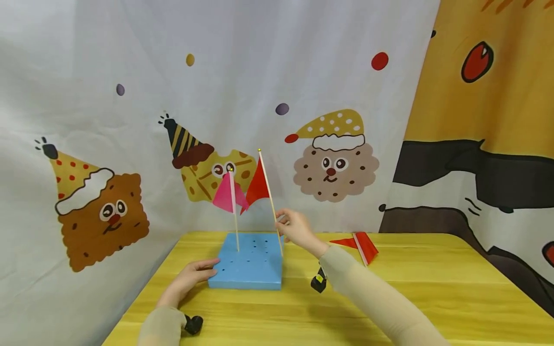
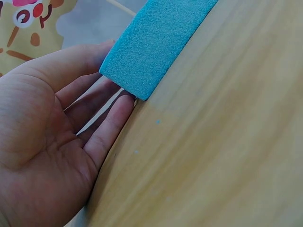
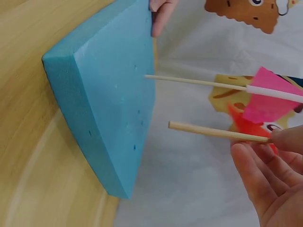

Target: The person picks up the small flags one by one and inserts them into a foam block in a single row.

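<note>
A blue foam block [image 1: 251, 269] with several small holes in its top lies on the table. A pink flag [image 1: 225, 194] stands upright with its stick in the block. My left hand [image 1: 193, 278] rests against the block's left side; the left wrist view shows its fingers touching the foam edge [image 2: 142, 56]. Between thumb and fingers, my right hand [image 1: 295, 227] pinches the stick of a red flag [image 1: 258, 185]. That stick [image 3: 208, 131] tilts slightly, and its bare lower end is apart from the block's surface in the right wrist view.
Another red flag [image 1: 367, 247] lies on the wooden table [image 1: 415, 288], right of the right hand. Behind the table hangs a white cloth [image 1: 242, 72] printed with cartoon biscuits. Black wrist devices [image 1: 319, 282] sit at both sleeves.
</note>
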{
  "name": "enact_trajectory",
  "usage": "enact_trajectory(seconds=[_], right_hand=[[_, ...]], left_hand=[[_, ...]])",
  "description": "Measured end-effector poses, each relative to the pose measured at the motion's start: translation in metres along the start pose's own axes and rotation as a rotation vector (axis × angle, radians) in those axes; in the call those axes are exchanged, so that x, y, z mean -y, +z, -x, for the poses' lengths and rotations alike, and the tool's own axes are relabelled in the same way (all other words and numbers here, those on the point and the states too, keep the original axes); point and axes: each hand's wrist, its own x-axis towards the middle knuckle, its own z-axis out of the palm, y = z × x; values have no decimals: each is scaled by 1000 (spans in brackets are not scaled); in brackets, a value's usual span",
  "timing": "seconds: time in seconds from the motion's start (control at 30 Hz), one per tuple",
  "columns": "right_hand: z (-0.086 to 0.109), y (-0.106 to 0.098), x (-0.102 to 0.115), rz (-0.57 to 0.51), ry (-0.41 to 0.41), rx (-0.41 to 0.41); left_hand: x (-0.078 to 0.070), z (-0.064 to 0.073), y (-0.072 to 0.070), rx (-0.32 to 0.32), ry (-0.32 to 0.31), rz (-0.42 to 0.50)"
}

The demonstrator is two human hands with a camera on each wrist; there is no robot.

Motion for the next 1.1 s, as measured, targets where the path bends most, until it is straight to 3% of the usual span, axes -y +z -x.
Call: enact_trajectory(seconds=[0.4,0.7,0.93,1.1], right_hand=[[-18,35,-1,-37,-3,7],[-36,59,-8,-17,-23,-44],[-44,74,-17,-42,11,-47],[-48,82,-19,-60,3,-38]], left_hand=[[2,2,0,-27,31,-15],[5,2,0,-23,70,-32],[5,3,1,-21,42,-25],[5,3,1,-38,61,-38]])
